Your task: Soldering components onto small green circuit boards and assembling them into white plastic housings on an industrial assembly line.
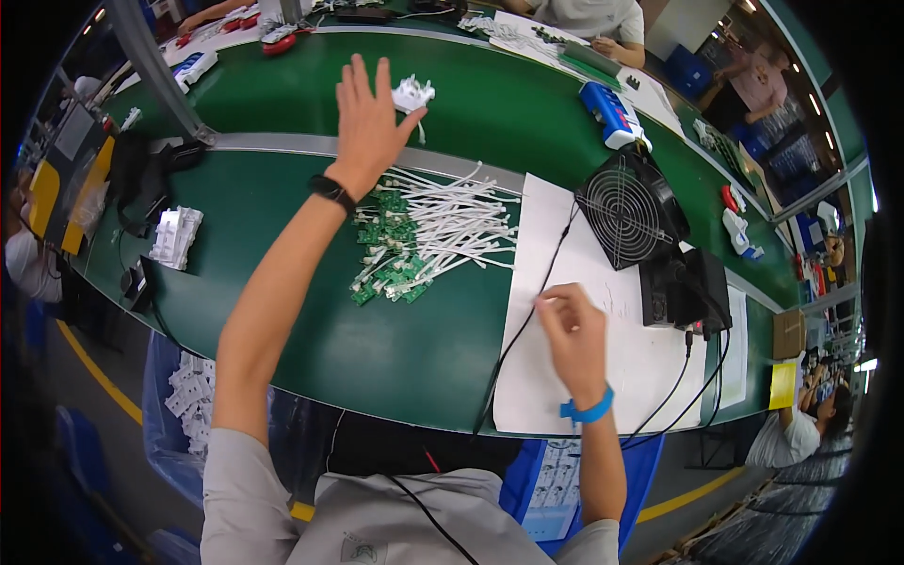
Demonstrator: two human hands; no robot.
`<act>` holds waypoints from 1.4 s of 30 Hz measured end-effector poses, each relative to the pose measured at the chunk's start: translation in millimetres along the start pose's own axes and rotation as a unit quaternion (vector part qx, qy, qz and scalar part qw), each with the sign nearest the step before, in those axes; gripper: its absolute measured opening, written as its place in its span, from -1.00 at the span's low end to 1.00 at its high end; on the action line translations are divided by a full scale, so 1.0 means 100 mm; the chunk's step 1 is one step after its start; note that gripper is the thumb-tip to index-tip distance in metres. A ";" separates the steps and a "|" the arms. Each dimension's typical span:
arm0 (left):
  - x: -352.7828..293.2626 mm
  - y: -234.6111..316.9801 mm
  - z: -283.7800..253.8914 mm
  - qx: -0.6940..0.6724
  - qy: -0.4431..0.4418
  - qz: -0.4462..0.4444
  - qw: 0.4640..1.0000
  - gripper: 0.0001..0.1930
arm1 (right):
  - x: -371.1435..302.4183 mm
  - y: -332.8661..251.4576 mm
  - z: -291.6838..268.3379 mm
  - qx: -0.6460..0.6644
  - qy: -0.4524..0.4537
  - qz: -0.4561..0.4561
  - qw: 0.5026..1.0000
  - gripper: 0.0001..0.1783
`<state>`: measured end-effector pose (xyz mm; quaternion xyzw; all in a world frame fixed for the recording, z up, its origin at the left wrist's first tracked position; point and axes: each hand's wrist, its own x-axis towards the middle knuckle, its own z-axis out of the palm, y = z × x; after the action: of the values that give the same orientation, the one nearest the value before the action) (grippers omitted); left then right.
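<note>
My left hand point(370, 122) reaches far across the bench with fingers spread, holding nothing. Right beside its thumb and fingertips lies a white plastic part point(412, 94) with a short white lead. Below that wrist is a pile of small green circuit boards point(391, 250) with white wire leads point(461, 218) fanned out to the right. Over the white paper sheet point(527, 377), my right hand point(576, 334) is closed, thumb and fingers curled together. Its fingertips are close to a thin black cable point(529, 320); whether they touch it, or pinch something small, is hidden.
A black fan with a wire grille point(621, 212) and a black box point(686, 287) with cables stand at right. White plastic housings point(176, 237) are stacked at left. A metal rail point(273, 143) separates the bench from the green belt beyond, where a blue-and-white device point(612, 113) stands.
</note>
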<state>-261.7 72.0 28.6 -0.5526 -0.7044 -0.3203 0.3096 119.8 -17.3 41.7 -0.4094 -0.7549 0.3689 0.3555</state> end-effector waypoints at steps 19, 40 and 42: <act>-1.38 -2.28 -2.54 0.146 -0.301 -0.123 0.934 -0.24 | 1.61 -0.20 1.76 -0.263 -0.020 -0.270 0.926 -0.94; -0.69 -0.33 -1.86 -0.583 -0.165 -0.313 0.731 -0.74 | 1.17 -1.03 0.59 0.188 0.291 -0.246 0.905 -0.91; -0.73 -0.18 -1.69 -0.632 -0.178 -0.400 0.639 -0.65 | 1.10 -1.12 0.47 0.260 0.313 -0.220 0.886 -0.91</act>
<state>-250.7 -107.6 70.4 -0.3245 -0.5236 -0.6757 -0.4050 -4.2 23.2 140.2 -0.2195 -0.5521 0.3168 0.7394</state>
